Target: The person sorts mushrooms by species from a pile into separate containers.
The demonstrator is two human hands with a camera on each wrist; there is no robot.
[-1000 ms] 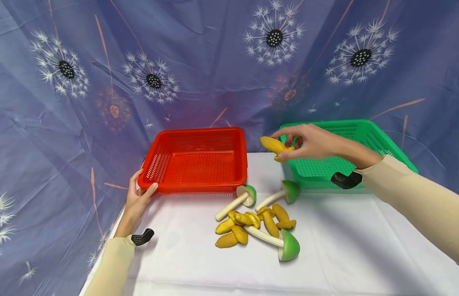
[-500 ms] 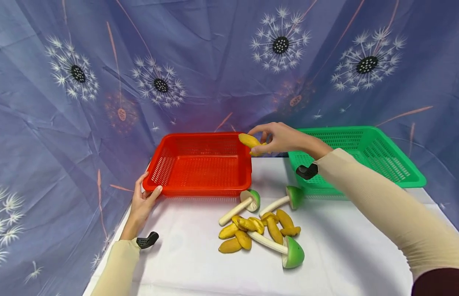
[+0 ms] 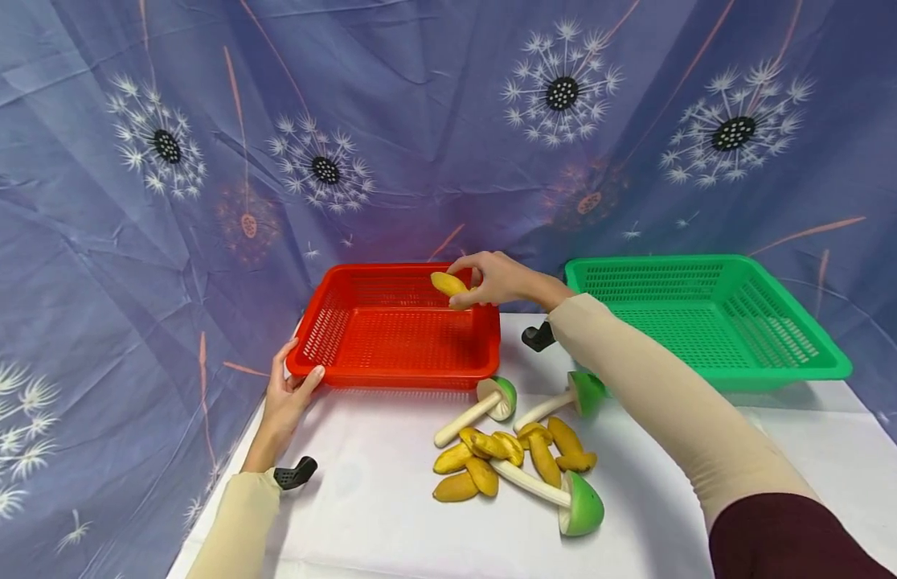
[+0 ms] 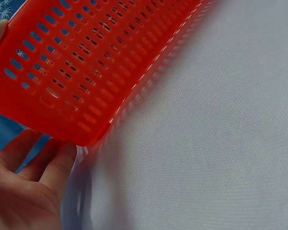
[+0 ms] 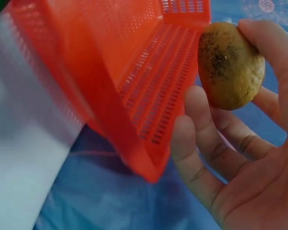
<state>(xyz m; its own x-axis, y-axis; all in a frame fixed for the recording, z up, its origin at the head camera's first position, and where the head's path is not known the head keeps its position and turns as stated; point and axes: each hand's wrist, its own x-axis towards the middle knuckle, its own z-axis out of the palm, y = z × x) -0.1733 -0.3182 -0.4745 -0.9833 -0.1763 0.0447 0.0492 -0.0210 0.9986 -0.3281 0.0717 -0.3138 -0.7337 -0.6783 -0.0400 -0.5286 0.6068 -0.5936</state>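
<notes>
In the head view my right hand (image 3: 497,279) pinches a yellow mushroom (image 3: 447,283) between thumb and fingers, above the back right part of the red basket (image 3: 405,375). The right wrist view shows the rounded, dark-speckled end of this mushroom (image 5: 230,67), with some fingers spread below it. At the basket's front left corner, my left hand (image 3: 282,406) grips the rim, thumb at the front and fingers around the side. Up close in the left wrist view, fingertips (image 4: 62,160) meet the basket's lower corner. Nothing lies on the visible basket floor.
Several yellow mushrooms (image 3: 456,486) lie clustered on the white cloth (image 3: 376,490) with green-capped mushrooms (image 3: 584,507) among them. To the right stands a green basket (image 3: 781,373), partly behind my right sleeve (image 3: 651,394). A blue dandelion-print curtain (image 3: 419,161) hangs behind.
My right hand has carried the yellow mushroom leftward, from beside the green basket to over the red one. My left hand keeps its hold on the red basket. The head view has shifted slightly.
</notes>
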